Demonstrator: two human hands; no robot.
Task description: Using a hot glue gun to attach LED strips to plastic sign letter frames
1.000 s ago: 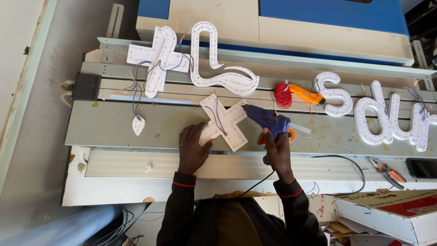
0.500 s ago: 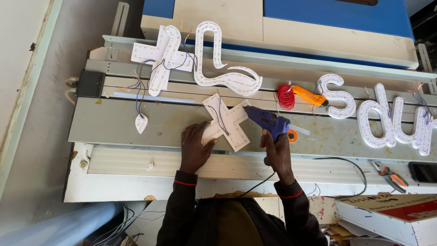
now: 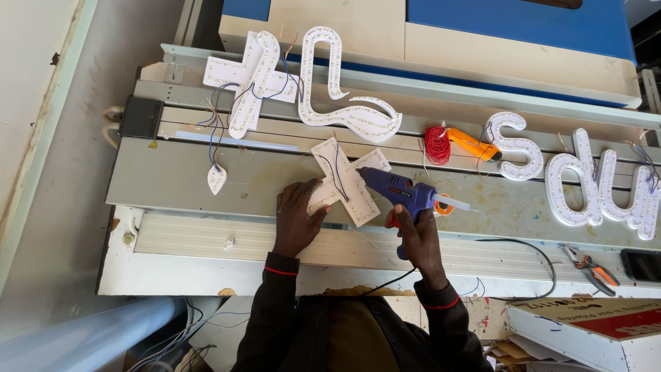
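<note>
Workbench [image 3: 206,179]; left hand [image 3: 297,215] fingers flat on cross-shaped panel [image 3: 344,180], right hand [image 3: 413,231] gripping glue gun [image 3: 399,193]

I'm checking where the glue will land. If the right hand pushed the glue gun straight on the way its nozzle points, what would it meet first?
The right hand aims the blue glue gun leftward; its nozzle would probably meet the white cross-shaped piece first, which the left hand holds down. Depth is unclear.

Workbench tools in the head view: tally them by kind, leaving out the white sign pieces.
Glue gun: 1
Pliers: 1
Red wire coil: 1
Orange-handled tool: 1
Total: 4
</note>
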